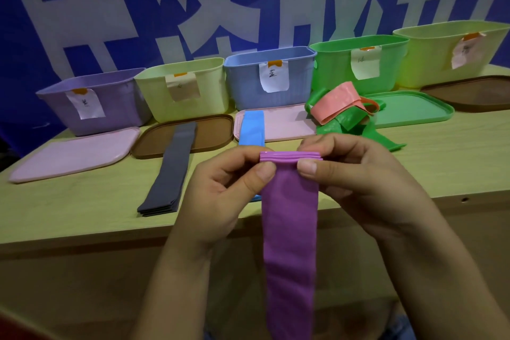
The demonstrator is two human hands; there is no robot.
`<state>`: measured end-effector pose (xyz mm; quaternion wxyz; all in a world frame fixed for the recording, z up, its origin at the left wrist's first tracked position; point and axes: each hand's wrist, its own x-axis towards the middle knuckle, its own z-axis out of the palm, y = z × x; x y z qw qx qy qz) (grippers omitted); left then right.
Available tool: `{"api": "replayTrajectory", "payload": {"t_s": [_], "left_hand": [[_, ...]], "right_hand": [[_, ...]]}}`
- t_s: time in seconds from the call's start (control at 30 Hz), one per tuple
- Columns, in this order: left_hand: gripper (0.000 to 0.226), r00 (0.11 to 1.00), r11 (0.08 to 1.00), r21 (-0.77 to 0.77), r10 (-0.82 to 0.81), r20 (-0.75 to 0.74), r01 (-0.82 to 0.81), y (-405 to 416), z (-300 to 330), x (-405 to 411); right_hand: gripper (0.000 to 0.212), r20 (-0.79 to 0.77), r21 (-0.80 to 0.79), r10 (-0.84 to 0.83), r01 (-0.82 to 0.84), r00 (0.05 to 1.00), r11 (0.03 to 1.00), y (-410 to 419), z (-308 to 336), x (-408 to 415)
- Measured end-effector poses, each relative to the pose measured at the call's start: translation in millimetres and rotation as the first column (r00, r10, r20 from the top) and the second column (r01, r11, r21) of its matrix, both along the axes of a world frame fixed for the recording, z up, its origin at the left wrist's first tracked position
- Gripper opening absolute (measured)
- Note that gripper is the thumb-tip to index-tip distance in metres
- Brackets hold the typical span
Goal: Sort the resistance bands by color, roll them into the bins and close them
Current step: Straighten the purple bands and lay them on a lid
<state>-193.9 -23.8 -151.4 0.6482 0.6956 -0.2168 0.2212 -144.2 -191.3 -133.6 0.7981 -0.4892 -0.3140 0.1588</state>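
Both hands up over the near edge of the table (82,210), pale wood-grain top. Left hand (220,188) and right hand (356,174) pinch the top of the purple band (289,229), thumbs on the near face, fingers curled behind. Top edge shows several stacked layers, thin ridged lips (folded or rolled over, cannot tell which). The rest hangs straight down in front of the table, smooth, matte, rubbery, a flat strip.

On the table, a row of five open plastic bins, rounded-rectangle, faintly ribbed walls, each with a paper label taped at the rim: purple bin (116,107), pale yellow-green bin (209,85), blue bin (248,83), green bin (336,66), yellow bin (430,63).

Lids lie flat in front of them: pink lid (69,157), brown lid (215,130), second pink lid (287,124), green lid (414,110), second brown lid (469,94). All are shallow trays with rounded corners.

Grey bands (171,168), a neat flat stack, run from the brown lid toward the near edge. Blue band (251,127) lies flat on the second pink lid, its near part hidden behind the left hand. Green bands (345,124) lie crumpled in a loose heap just before the green bin, with a salmon band (336,105) looped on top, touching them.

Behind: blue wall (33,36) with large white characters.
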Motion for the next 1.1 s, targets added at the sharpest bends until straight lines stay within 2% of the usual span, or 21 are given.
{"api": "replayTrajectory", "payload": {"t_s": [0.07,0.13,0.2,0.33,0.47,0.53,0.57,0.63,0.7,0.8,0.87,0.97,1.0,1.1], "left_hand": [[0.017,0.986,0.983,-0.159,-0.108,-0.127,0.087,-0.5,-1.4,4.7],[0.036,0.930,0.929,-0.297,-0.290,-0.226,0.218,-2.8,-4.3,7.3],[0.045,0.865,0.890,-0.330,-0.411,-0.287,0.314,-7.5,-8.4,6.3],[0.025,0.840,0.905,-0.227,-0.419,-0.344,0.359,-22.5,-13.0,3.1],[0.017,0.786,0.854,-0.334,-0.505,-0.357,0.398,-27.4,-10.6,6.7],[0.013,0.818,0.860,-0.395,-0.462,-0.341,0.321,-30.8,-10.2,8.7],[0.015,0.839,0.864,-0.426,-0.426,-0.337,0.267,-31.6,-9.0,10.3],[0.015,0.865,0.852,-0.479,-0.389,-0.316,0.208,-27.2,-3.1,14.6],[0.017,0.872,0.834,-0.506,-0.400,-0.282,0.218,-20.0,6.0,18.6],[0.016,0.894,0.861,-0.471,-0.351,-0.278,0.192,-12.7,15.1,21.0],[0.015,0.915,0.888,-0.432,-0.295,-0.276,0.156,-11.0,17.5,21.6],[0.016,0.937,0.924,-0.362,-0.226,-0.267,0.120,-5.8,20.1,22.5],[0.017,0.936,0.928,-0.353,-0.224,-0.270,0.121,-4.2,20.8,22.6],[0.019,0.918,0.920,-0.360,-0.267,-0.292,0.153,-4.0,23.4,22.1]], "right_hand": [[0.024,0.064,-0.004,-0.027,0.028,0.998,1.000,4.1,-0.2,0.1],[0.028,0.118,-0.010,-0.081,0.083,0.990,0.997,7.3,1.5,-0.5],[0.025,0.143,-0.012,-0.084,0.087,0.986,0.996,9.4,5.2,-2.0],[0.021,0.090,-0.015,-0.121,0.123,0.989,0.992,7.9,9.6,0.7],[0.010,0.193,0.061,-0.229,0.221,0.954,0.973,13.7,8.0,13.0],[0.015,0.254,-0.050,-0.272,0.294,0.928,0.955,16.7,0.4,15.5],[0.032,0.251,-0.136,-0.216,0.256,0.944,0.957,17.6,-7.8,16.5],[0.068,0.112,-0.244,-0.012,0.039,0.994,0.969,21.0,-28.1,14.7],[0.082,-0.036,-0.232,0.164,-0.168,0.986,0.958,25.5,-50.0,10.8],[0.096,-0.166,-0.213,0.424,-0.452,0.890,0.866,31.4,-69.6,3.6],[0.089,-0.231,-0.102,0.552,-0.584,0.801,0.805,31.2,-74.2,1.6],[0.087,-0.259,-0.047,0.556,-0.586,0.790,0.809,28.5,-75.5,1.3],[0.080,-0.242,-0.064,0.527,-0.555,0.815,0.829,28.5,-76.5,0.4],[0.034,-0.201,-0.132,0.440,-0.469,0.875,0.873,29.9,-74.6,-4.3]]}}
